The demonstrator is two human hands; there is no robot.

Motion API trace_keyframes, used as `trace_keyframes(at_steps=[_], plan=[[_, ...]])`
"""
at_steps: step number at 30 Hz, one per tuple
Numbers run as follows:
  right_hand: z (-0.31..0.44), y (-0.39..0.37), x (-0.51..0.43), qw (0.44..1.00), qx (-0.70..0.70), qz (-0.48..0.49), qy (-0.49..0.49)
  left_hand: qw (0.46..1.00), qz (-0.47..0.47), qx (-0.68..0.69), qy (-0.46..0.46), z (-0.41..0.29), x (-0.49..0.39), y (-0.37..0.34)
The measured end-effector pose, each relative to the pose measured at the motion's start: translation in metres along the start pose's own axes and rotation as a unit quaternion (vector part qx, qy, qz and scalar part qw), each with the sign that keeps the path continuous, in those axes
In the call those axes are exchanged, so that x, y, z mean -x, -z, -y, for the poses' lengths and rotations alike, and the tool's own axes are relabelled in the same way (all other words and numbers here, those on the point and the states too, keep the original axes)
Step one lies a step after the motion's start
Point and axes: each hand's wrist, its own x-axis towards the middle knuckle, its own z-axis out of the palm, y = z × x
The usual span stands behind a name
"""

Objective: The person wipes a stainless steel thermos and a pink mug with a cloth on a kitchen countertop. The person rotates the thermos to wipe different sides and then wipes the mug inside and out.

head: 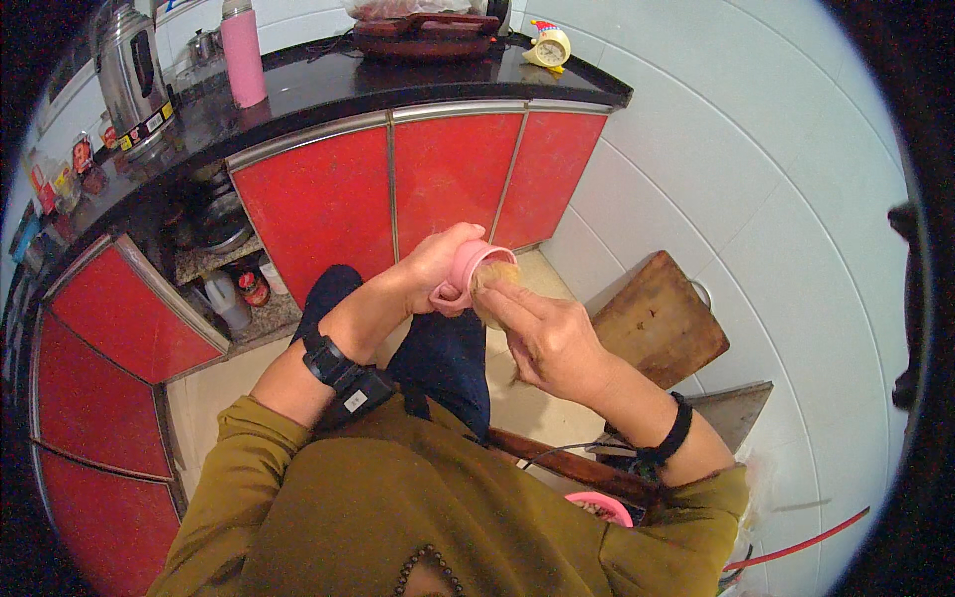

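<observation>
A pink cup with a handle (468, 263) is tilted on its side in front of me, its mouth facing right. My left hand (436, 261) grips it from the left. At the cup's mouth, the fingers of my right hand (552, 336) are closed on a tan, fibrous wad (498, 273), part of which sits inside the rim. Some strands hang below the right hand. What the wad is made of cannot be told, and the cup's inside is mostly hidden.
Red cabinets (455, 172) under a black counter (313, 89) stand ahead, one compartment open at left. The counter holds a pink bottle (243, 56), a steel kettle (130, 74) and a small clock (550, 51). A wooden board (656, 321) leans on the right wall; a pink basin (600, 507) is low behind.
</observation>
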Motion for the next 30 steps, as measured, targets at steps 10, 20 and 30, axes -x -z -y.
trace_keyframes(at_steps=[10,20,30], plan=[[-0.014,-0.006,0.002,0.974,0.199,0.064,0.089,0.995,-0.015,-0.1,-0.019,0.007,-0.005,-0.003],[-0.007,-0.009,0.009,0.989,0.036,0.122,-0.08,0.994,0.041,-0.105,-0.007,0.004,-0.004,0.004],[-0.022,-0.019,0.013,0.96,0.25,0.127,0.026,0.997,0.004,-0.08,0.007,0.007,-0.007,-0.003]])
